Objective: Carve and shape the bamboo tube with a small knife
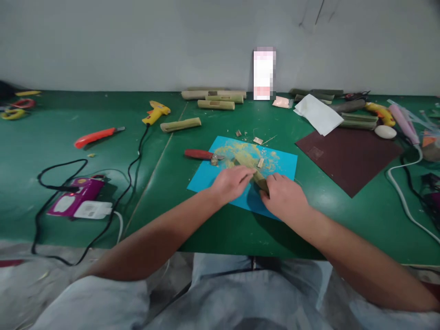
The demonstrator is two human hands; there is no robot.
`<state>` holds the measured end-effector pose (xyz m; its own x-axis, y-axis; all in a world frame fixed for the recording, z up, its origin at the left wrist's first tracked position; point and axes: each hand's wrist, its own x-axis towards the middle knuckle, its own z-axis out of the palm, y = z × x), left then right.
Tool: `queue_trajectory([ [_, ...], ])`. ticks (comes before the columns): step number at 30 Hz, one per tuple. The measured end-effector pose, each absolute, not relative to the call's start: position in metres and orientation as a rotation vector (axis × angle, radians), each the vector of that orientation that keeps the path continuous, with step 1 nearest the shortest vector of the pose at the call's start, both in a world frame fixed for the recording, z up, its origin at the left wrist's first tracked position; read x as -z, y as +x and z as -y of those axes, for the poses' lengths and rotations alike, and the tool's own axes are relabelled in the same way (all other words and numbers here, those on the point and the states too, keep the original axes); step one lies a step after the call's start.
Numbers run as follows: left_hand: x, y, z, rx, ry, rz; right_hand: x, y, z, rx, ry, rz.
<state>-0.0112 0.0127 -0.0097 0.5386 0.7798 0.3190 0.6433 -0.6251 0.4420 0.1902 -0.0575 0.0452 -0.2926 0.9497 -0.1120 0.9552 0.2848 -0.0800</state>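
A greenish bamboo piece (260,180) lies slantwise between my hands, over a blue sheet (206,178) strewn with pale shavings. My left hand (232,183) is closed, its fingertips pinched against the left side of the bamboo. Around the near end of the same piece my right hand (287,195) is wrapped, with the thumb underneath. My fingers hide part of the bamboo. Left of it, a red-handled knife (199,154) rests across the sheet's edge. Small bamboo chips (261,162) are scattered on and behind the sheet.
Behind the sheet lie several bamboo tubes (216,105) and a propped phone (264,73). A yellow glue gun (156,112), red cutter (96,137) and purple power strip (77,197) with cords are at left. Brown sheet (347,158) and white paper (318,113) lie right.
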Motion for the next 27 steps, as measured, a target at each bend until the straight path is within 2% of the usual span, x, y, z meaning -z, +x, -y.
queue_trajectory([
  [2, 0.01, -0.015, -0.013, -0.685, 2.531, -1.183, -0.046, 0.19, 0.058, 0.229, 1.83, -2.497],
  [6, 0.009, -0.021, -0.019, -0.849, 2.517, -1.401, -0.047, 0.189, 0.059, 0.257, 1.85, -2.48],
  [10, 0.01, -0.019, -0.017, -0.634, 2.607, -1.126, -0.047, 0.188, 0.059, 0.266, 1.832, -2.468],
  [14, 0.01, -0.021, -0.016, -0.78, 2.58, -1.38, -0.047, 0.189, 0.058, 0.265, 1.855, -2.467],
  [19, 0.009, -0.019, -0.01, -0.697, 2.662, -1.093, -0.049, 0.189, 0.058, 0.293, 1.833, -2.437],
  [23, 0.007, -0.022, -0.018, -0.82, 2.546, -1.266, -0.047, 0.192, 0.058, 0.272, 1.848, -2.469],
  [27, 0.007, -0.025, -0.025, -0.79, 2.536, -1.239, -0.043, 0.195, 0.059, 0.227, 1.894, -2.536],
])
